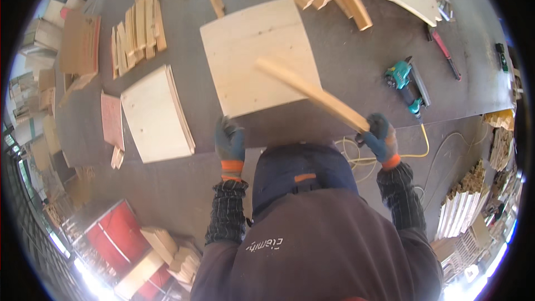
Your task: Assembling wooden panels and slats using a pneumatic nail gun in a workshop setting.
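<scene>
Grey tabletop (351,64) bears a pale panel (245,50), stacked timber (461,206) nearby.

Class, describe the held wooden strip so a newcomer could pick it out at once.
On the big dark worktable, find the large pale wooden panel straight ahead of the person. A long, narrow wooden strip slants across its lower right part, down to the gloved right hand. Unlike the bundled strips at upper left, this one is gripped.
</scene>
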A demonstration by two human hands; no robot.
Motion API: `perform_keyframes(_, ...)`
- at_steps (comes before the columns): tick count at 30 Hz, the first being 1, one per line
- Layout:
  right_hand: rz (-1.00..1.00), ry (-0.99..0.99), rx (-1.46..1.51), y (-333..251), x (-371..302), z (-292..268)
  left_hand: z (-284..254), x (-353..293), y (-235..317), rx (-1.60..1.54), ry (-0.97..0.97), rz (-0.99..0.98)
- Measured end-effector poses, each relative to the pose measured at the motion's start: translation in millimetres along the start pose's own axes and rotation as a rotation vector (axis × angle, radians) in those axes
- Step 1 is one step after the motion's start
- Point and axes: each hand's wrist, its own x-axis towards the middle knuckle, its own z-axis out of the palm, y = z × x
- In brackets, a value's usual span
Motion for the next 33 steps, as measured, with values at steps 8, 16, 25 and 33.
perform_keyframes(8, -0.181, -0.346, -0.594, 71, 80, 43, -23, -7, -20, -0.406, -0.123, -0.392)
perform_keyframes(16, -0.351, -0.346, -0.776, 68, 98, 51, -24, -28, -85, -0.245, 0.005, -0.228)
perform_keyframes(25, -0.366, 0.025, -0.817, 86, 111, 94, -4, 22, -67, 0.201, 0.094, -0.120)
perform_keyframes(33, -0.397, -0.020, -0.982, 60, 137, 97, -16, 56, -84, 0.300, 0.053, -0.025)
